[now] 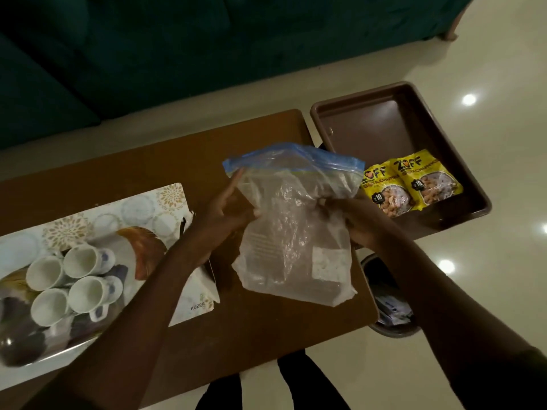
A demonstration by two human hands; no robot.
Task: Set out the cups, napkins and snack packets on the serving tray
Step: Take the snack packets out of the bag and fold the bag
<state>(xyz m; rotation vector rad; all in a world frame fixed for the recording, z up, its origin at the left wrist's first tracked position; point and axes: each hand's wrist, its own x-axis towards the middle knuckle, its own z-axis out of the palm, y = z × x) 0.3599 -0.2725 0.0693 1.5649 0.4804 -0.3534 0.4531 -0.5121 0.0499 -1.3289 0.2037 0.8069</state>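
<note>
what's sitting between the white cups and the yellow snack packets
In the head view, the clear zip bag, held by both hands, lies between the cups and the snack packets.

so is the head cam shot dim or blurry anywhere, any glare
Head view: dim overall, sofa nearly black; ceiling lights glare as bright spots on the glossy floor; cups and left hand slightly soft; wide-angle bends the table edges.

Dark green sofa (118, 54), brown table (251, 335), round bin (390, 315) on glossy floor (488, 276)
</note>
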